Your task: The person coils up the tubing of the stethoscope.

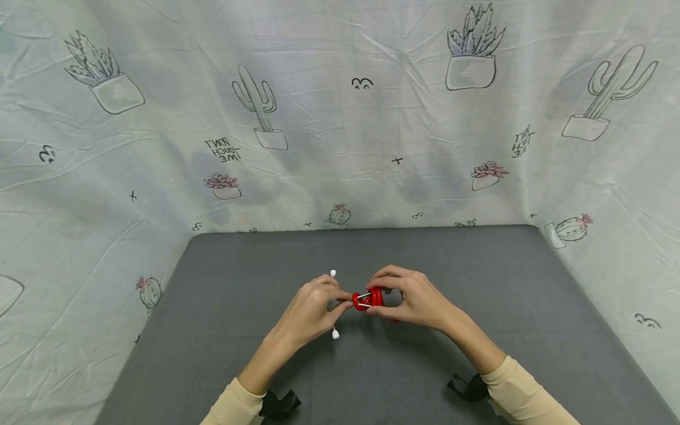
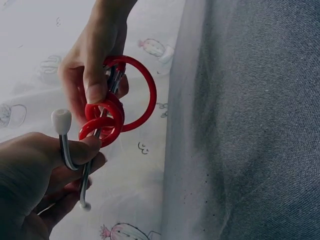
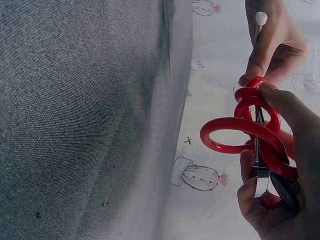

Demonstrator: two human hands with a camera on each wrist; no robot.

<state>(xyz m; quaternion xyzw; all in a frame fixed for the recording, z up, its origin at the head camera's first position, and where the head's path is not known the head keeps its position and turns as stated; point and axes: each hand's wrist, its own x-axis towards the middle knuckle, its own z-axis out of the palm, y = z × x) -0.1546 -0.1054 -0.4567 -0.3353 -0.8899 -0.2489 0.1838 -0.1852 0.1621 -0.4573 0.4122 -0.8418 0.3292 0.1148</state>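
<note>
Between both hands, above the grey table, is a stethoscope with its red tubing (image 1: 376,297) wound in loops round its metal ear tubes. My left hand (image 1: 314,304) pinches the ear-tube end between thumb and fingers. White eartips (image 1: 335,334) stick out on either side of that hand; one eartip (image 2: 61,121) shows large in the left wrist view. My right hand (image 1: 417,297) grips the coiled part, thumb on a red loop. A wider red loop (image 3: 212,135) hangs out to the side in the right wrist view, and the dark-faced chestpiece (image 3: 285,190) lies by the right fingers.
A grey cloth-covered table (image 1: 239,265) spreads under the hands. Behind and beside it hangs a pale curtain (image 1: 319,118) printed with cacti. Black straps (image 1: 467,388) hang at the cream sleeves (image 1: 526,392).
</note>
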